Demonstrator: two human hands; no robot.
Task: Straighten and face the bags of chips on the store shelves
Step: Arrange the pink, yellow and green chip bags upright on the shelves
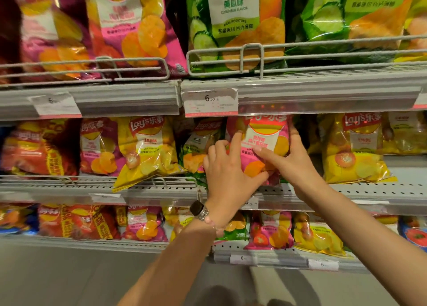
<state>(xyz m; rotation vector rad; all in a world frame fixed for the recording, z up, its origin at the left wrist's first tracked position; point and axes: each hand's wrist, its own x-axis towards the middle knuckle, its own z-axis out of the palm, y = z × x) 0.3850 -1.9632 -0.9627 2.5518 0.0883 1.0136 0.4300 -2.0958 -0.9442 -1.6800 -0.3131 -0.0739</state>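
Note:
A pink bag of chips [265,139] stands upright on the middle shelf [369,191], its label facing me. My left hand [227,169] holds its lower left side, forefinger stretched up the front and thumb under the bottom edge. My right hand [292,157] grips its right side, thumb across the front and fingers behind the edge. A green bag [196,151] sits just left of it, partly behind my left hand. A yellow bag [145,148] further left leans forward over the shelf rail.
Large pink bags [129,23] and green cucumber bags [238,23] fill the top shelf behind wire rails. A yellow bag [353,148] stands right of my hands. Red bags [37,151] sit at the left. The bottom shelf [265,255] carries several mixed bags.

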